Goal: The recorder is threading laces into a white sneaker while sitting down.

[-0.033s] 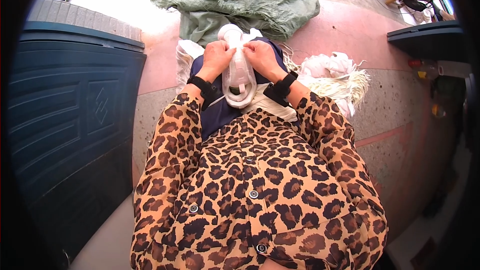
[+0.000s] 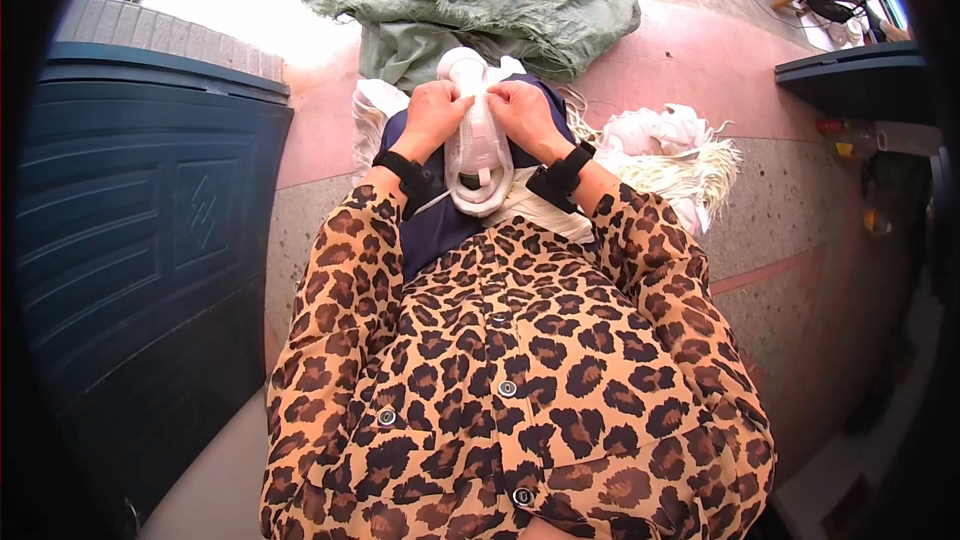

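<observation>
A white shoe (image 2: pixel 479 155) lies on my lap, toe pointing away from me and heel opening toward me. My left hand (image 2: pixel 436 112) is closed at the left edge of its upper, thumb and fingers pinched together. On the opposite edge my right hand (image 2: pixel 522 116) pinches in the same way, close to the left one. Whether a lace is between the fingertips is too small to tell. A thin white lace-like strand (image 2: pixel 433 202) sticks out below my left wrist. Dark blue cloth (image 2: pixel 440 230) covers my lap under the shoe, with cream cloth (image 2: pixel 545 212) to the right.
A green woven sack (image 2: pixel 500 0) lies on the floor ahead. White laces and pale cloth (image 2: pixel 690 160) are heaped at my right. A dark blue panelled door (image 2: pixel 140 180) stands at my left, and a dark ledge (image 2: pixel 850 68) juts in from the right.
</observation>
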A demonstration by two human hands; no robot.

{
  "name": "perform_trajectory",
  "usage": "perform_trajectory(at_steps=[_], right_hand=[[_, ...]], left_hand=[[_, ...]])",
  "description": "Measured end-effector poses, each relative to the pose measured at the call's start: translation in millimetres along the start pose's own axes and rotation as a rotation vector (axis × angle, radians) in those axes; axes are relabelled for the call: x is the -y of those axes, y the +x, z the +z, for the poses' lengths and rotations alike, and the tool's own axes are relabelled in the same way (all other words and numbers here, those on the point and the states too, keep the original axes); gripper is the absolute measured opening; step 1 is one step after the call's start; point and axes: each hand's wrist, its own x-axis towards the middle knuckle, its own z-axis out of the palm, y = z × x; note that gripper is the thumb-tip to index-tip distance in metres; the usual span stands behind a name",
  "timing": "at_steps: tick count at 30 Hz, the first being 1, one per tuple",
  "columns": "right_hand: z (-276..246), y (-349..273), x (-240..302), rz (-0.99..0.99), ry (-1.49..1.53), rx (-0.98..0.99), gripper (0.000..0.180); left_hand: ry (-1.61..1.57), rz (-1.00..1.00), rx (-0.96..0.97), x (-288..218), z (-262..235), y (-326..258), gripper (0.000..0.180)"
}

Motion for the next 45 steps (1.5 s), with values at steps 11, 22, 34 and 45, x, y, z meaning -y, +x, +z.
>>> perform_trajectory(at_steps=[11,22,34,45], right_hand=[[-1.1,-5.7,-2.0,-0.136,-0.205,-0.084,0.015],[0.7,-2.0,1.1,-0.28,-0.329,-0.054,0.013],[0.4,17.6,-4.1,0.23,0.197,0.213,0.019],[-2.1,4.6,-3.5,-0.078,-0.133,0.029,0.019]], left_hand=[[0.02,-0.113,0.16,-7.0,-7.8,7.0,0.029],[-0.038,-0.149,0.117,-5.8,-3.2,5.2,0.026],[-0.035,-0.089,0.112,-1.8,-5.5,3.2,0.026],[-0.059,-0.12,0.2,-7.7,-8.3,8.0,0.03]])
